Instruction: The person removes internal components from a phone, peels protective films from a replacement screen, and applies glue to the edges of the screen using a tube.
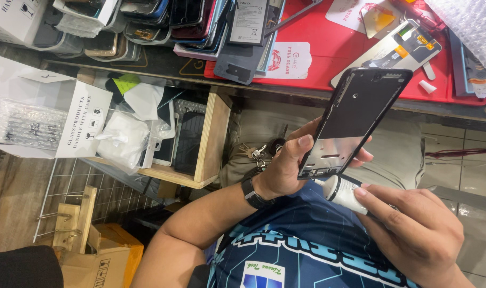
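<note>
My left hand (pixel 283 172), a black watch on its wrist, holds a black phone middle frame (pixel 355 117) upright by its lower end, with the inner metal side facing me. My right hand (pixel 420 230) grips a small white glue tube (pixel 343 193). The tube's nozzle touches the frame's bottom edge. Both hands are over my lap, above my blue patterned shirt (pixel 307 240).
A red mat (pixel 333 48) on the bench carries a phone display part (pixel 397 48), stickers and bubble wrap (pixel 467 21). Stacked phone frames (pixel 200 21) lie to its left. A wooden tray (pixel 213 138), a white carton (pixel 45 106) and a bunch of keys (pixel 259 154) are close by.
</note>
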